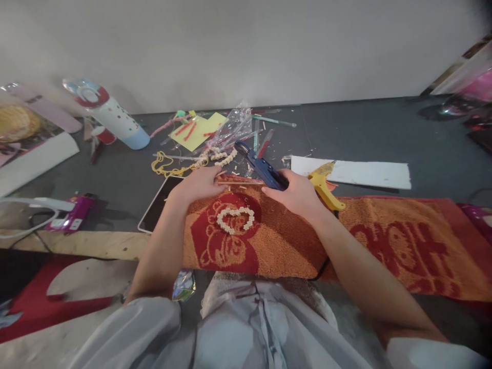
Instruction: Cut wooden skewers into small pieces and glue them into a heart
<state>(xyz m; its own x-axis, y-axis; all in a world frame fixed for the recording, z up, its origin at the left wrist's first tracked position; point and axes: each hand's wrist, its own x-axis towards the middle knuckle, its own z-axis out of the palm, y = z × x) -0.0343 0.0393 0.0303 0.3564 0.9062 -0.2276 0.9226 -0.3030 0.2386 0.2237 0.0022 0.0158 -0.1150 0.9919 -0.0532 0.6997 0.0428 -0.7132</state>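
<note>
My right hand (294, 192) is wrapped around a dark blue hand tool (263, 166), which points away to the upper left. My left hand (202, 183) is at the far edge of an orange and red towel (292, 236), fingers bent. From its fingertips a thin wooden stick (244, 183) runs toward the right hand; the exact grip is partly hidden. Between my forearms, a heart-shaped outline of small pale pieces (235, 220) lies on the towel. Small loose pale bits are scattered near the stick.
A yellow glue gun (326, 190) and a white strip (357, 172) lie right of the right hand. Beyond the hands are yellow paper (198, 132), clear plastic (234, 125) and yellow string (165, 165). A tablet (156, 205), bottle (111, 118) and purple power strip (77, 214) stand or lie leftward.
</note>
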